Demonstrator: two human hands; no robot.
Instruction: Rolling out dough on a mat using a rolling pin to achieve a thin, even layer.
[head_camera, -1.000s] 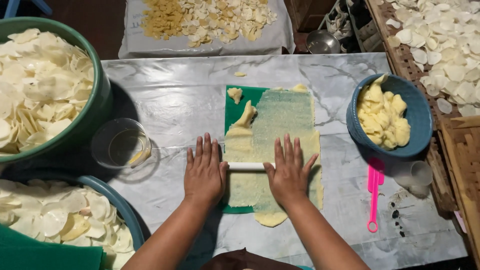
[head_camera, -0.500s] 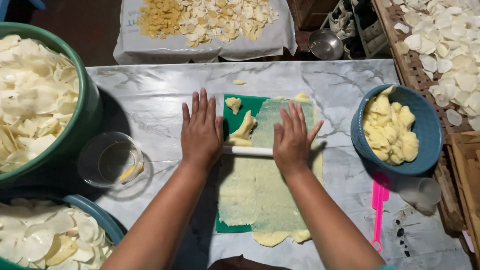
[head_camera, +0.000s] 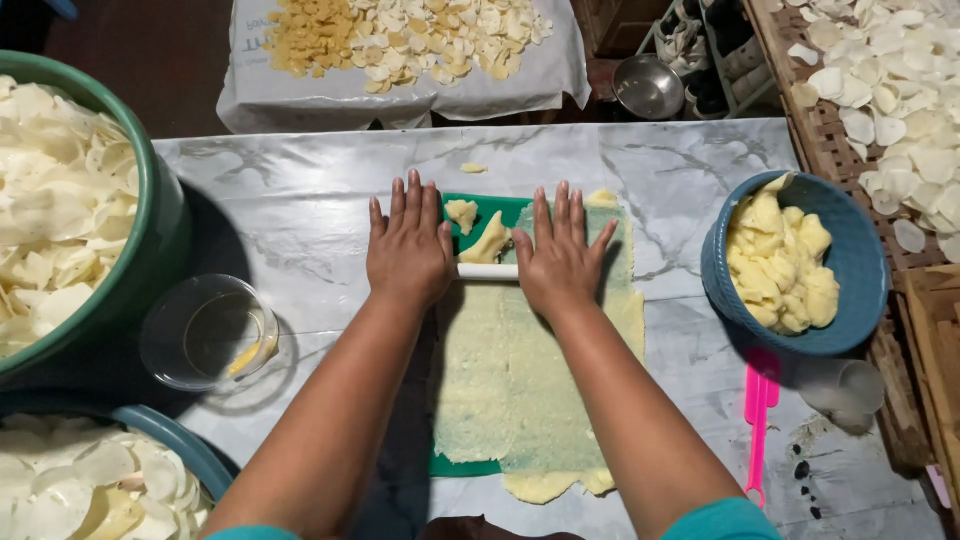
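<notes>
My left hand (head_camera: 408, 248) and my right hand (head_camera: 558, 259) lie flat, fingers spread, on a white rolling pin (head_camera: 488, 271) at the far part of a green mat (head_camera: 470, 466). A thin pale yellow dough sheet (head_camera: 520, 380) covers the mat between my forearms and runs past its near edge. Two small dough lumps (head_camera: 480, 232) sit just beyond the pin, on the bare green top of the mat.
A blue bowl (head_camera: 722, 283) of dough lumps stands at the right, a pink scraper (head_camera: 758, 408) and a clear cup (head_camera: 842, 388) beside it. A glass bowl (head_camera: 208, 332) and green tubs (head_camera: 150, 250) of white slices stand left. Trays of slices lie far and right.
Both hands have pushed the rolling pin away from me, from the middle of the mat to its far part. More flattened dough lies behind the pin.
</notes>
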